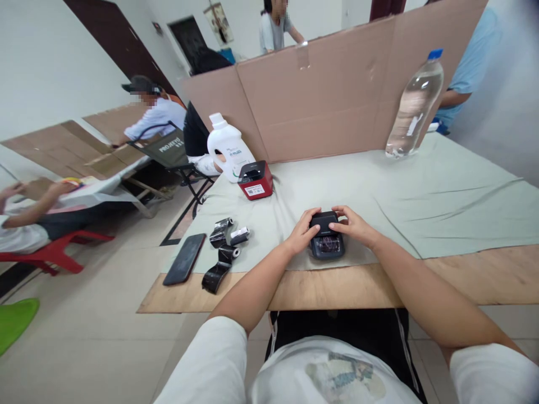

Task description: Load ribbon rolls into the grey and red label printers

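Note:
A small black boxy device (328, 248), rounded at the corners and looking like a portable label printer, rests on the cloth near the table's front edge. Its lower part shows a shiny dark roll in an opening. My left hand (304, 229) grips the left side of its upper part, thumb on top. From the right, my right hand (352, 225) holds that same part, its thumb also on top and fingers curled over the far edge. Left of my hands lie partly unwound black film rolls (219, 268) and a smaller black-and-white roll (240, 235).
A dark phone (185, 259) lies at the table's left edge. Behind it stand a red-and-black box-shaped device (256, 180) and a white jug (229, 147). A clear bottle (415, 109) leans near the cardboard partition (324, 95). Other people sit beyond and to the left.

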`<move>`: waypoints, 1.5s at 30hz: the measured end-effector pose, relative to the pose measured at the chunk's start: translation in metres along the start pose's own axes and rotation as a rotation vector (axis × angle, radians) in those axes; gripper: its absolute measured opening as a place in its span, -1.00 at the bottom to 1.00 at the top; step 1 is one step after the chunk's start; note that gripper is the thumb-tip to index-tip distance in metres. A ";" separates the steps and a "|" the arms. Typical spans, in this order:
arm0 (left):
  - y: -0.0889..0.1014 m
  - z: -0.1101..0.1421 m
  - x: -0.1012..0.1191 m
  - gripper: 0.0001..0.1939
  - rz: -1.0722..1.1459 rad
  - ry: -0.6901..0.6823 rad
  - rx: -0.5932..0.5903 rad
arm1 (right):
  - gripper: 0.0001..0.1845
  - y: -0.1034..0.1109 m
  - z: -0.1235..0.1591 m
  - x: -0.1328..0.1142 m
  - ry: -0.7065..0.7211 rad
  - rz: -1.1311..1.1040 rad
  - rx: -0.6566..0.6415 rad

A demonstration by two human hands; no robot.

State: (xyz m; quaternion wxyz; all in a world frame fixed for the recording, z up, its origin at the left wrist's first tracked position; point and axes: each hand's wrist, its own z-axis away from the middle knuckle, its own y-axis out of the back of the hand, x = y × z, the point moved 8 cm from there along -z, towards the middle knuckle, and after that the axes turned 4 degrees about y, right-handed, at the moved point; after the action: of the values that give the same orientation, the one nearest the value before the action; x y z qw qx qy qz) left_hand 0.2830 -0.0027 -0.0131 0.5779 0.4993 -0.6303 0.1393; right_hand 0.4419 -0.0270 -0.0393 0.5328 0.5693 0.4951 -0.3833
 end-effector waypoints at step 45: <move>-0.026 0.004 -0.042 -0.78 0.334 0.634 0.118 | 0.09 0.172 -0.051 0.011 -0.307 0.728 0.623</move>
State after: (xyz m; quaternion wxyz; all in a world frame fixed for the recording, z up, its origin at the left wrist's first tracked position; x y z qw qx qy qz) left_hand 0.2940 0.0020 -0.0616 0.6839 0.3539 -0.4838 0.4159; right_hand 0.6068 0.0347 -0.0043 0.5034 0.7741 0.0426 -0.3815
